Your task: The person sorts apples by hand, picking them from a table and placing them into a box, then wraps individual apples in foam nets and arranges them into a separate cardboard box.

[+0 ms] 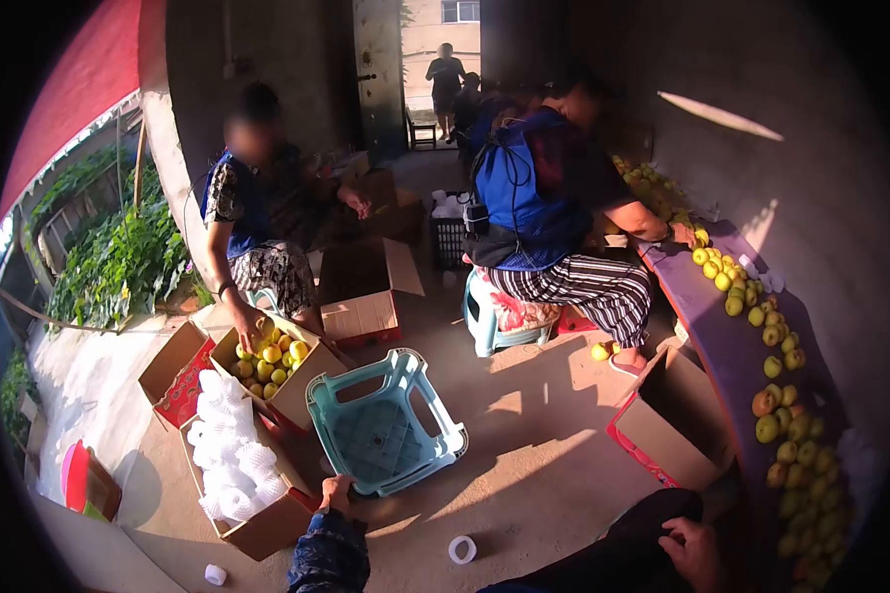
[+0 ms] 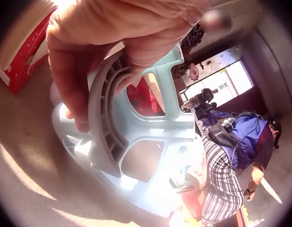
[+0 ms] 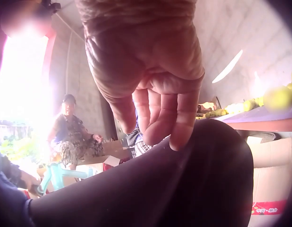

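Note:
My left hand (image 1: 336,494) grips the near edge of a light blue plastic stool (image 1: 381,440), which stands tilted over the concrete floor. Seen from the left wrist, the fingers and thumb of that hand (image 2: 113,33) curl round a ribbed rim (image 2: 104,113) of the stool. My right hand (image 1: 694,551) is by my dark-trousered knee, holding nothing. In the right wrist view its loosely bent fingers (image 3: 162,120) hang just over the trouser leg (image 3: 150,184).
A carton of white foam nets (image 1: 232,460) and a carton of yellow-green fruit (image 1: 272,361) stand left of the stool. A seated person (image 1: 257,198) reaches into the fruit; another (image 1: 554,208) leans over a fruit-laden table (image 1: 707,296). An open carton (image 1: 672,420) and a white ring (image 1: 462,550) are on the floor.

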Demonstrator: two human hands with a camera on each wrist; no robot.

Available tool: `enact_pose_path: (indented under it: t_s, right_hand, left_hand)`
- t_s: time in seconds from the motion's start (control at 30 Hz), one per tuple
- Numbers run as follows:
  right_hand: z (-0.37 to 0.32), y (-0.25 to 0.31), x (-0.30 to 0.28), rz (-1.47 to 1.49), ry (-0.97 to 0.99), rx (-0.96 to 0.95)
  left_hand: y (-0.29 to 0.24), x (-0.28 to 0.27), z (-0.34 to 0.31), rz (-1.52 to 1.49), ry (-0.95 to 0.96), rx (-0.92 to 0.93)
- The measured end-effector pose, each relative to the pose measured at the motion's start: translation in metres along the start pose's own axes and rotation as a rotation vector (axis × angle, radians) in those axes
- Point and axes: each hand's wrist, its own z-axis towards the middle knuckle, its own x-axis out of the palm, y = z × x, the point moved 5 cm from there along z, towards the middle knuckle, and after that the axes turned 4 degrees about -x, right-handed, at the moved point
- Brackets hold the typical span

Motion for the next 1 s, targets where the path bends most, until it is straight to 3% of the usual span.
enact_pose_path:
  t_s: [0.03, 0.17, 0.27, 0.37, 0.47, 0.5, 0.73, 0.83, 0.93, 1.0]
  right_hand:
    - [0.0, 0.002, 0.0, -0.005, 0.001, -0.001]
    - [0.001, -0.016, 0.011, 0.015, -0.068, -0.039]
    - [-0.004, -0.021, 0.012, 0.043, -0.102, 0.0]
    - [-0.008, -0.031, 0.017, 0.029, -0.095, -0.018]
    - [-0.006, -0.009, 0.005, -0.012, -0.061, -0.032]
    - [-0.005, 0.003, 0.0, -0.017, -0.032, -0.007]
    - [0.005, 0.012, 0.004, -0.013, -0.009, -0.021]
    - [0.005, 0.013, 0.005, -0.006, -0.019, -0.007]
    - [0.004, 0.009, 0.008, -0.024, 0.021, -0.019]
    - [0.007, -0.006, 0.012, 0.021, -0.05, -0.032]
  left_hand:
    - [-0.025, 0.006, -0.003, 0.324, 0.004, 0.308]
    - [-0.043, 0.035, 0.008, 0.347, -0.057, 0.499]
    - [-0.073, 0.048, -0.001, 0.576, -0.113, 0.469]
    - [-0.059, 0.058, -0.007, 0.376, -0.149, 0.309]
    - [-0.058, 0.067, -0.022, 0.462, -0.227, 0.276]
    - [-0.105, 0.069, -0.039, 0.462, -0.242, 0.236]
    - [-0.073, 0.066, -0.045, 0.498, -0.306, 0.203]
    - [-0.079, 0.067, -0.054, 0.446, -0.306, 0.29]
    - [-0.059, 0.091, -0.052, -1.089, -0.256, -0.693]
    - [-0.062, 0.097, -0.059, -0.915, -0.131, -0.634]
